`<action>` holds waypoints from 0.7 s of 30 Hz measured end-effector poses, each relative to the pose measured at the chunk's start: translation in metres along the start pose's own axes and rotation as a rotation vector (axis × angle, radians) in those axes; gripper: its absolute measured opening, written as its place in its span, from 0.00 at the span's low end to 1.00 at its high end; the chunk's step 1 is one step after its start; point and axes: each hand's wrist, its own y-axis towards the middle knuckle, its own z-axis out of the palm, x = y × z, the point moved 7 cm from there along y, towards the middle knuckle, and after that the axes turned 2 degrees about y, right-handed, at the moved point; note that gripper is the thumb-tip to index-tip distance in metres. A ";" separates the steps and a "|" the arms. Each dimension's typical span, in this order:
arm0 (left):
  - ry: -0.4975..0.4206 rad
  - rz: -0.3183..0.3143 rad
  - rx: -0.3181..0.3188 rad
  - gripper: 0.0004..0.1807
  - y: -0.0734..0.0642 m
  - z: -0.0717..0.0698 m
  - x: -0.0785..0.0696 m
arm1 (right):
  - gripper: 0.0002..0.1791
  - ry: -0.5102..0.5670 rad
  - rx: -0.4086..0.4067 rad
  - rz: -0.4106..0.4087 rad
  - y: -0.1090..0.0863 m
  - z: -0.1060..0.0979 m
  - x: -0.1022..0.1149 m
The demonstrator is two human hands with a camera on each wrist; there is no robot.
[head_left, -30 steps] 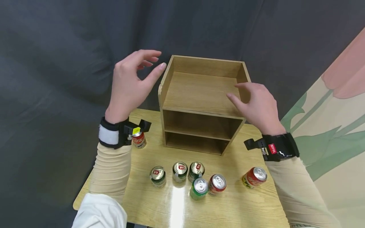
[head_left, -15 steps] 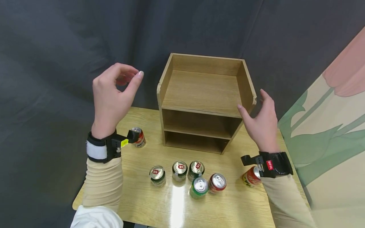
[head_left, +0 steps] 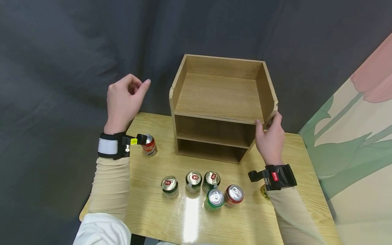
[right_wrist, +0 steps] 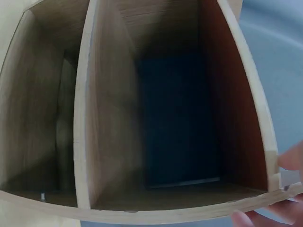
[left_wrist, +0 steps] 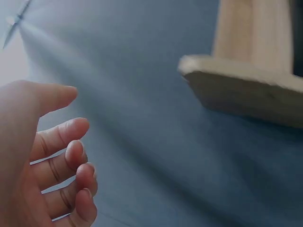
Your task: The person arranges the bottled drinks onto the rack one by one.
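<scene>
A small wooden shelf (head_left: 218, 98) with a tray-like top and two compartments stands on the table. My right hand (head_left: 270, 143) grips its right side panel near the front corner. In the right wrist view the thumb (right_wrist: 292, 158) lies at the front edge of the top board, and other fingers (right_wrist: 284, 210) show beyond the side panel. Left of the shelf, my left hand (head_left: 120, 103) hangs in the air, fingers loosely curled and holding nothing. The left wrist view shows that hand (left_wrist: 21, 161) apart from a wooden shelf corner (left_wrist: 236, 87).
On the table (head_left: 147, 217), several drink cans stand before the shelf, including a green one (head_left: 213, 201) and a red one (head_left: 234, 196). Another red can (head_left: 150, 147) stands left of the shelf. My right wrist mostly hides a further can (head_left: 264, 192). A dark curtain (head_left: 61, 68) hangs behind.
My right hand has come down from over the shelf's top and taken hold of its right side panel. The left hand has moved left and lower, its fingers drawing closer together.
</scene>
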 end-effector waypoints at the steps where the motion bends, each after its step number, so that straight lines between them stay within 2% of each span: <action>1: 0.012 -0.031 0.015 0.21 0.000 0.003 0.008 | 0.28 -0.015 -0.008 0.007 0.000 0.001 -0.001; 4: 0.054 -0.120 0.066 0.23 0.000 0.014 0.031 | 0.26 -0.033 -0.022 0.028 0.001 0.005 -0.005; 7: 0.096 -0.182 0.114 0.25 -0.002 0.025 0.055 | 0.23 -0.026 -0.041 0.047 0.002 0.008 -0.007; 13: 0.149 -0.264 0.230 0.28 -0.013 0.048 0.097 | 0.20 -0.018 -0.086 0.070 0.008 0.012 -0.012; 21: 0.194 -0.370 0.410 0.31 -0.037 0.074 0.138 | 0.20 -0.021 -0.101 0.086 0.011 0.009 -0.014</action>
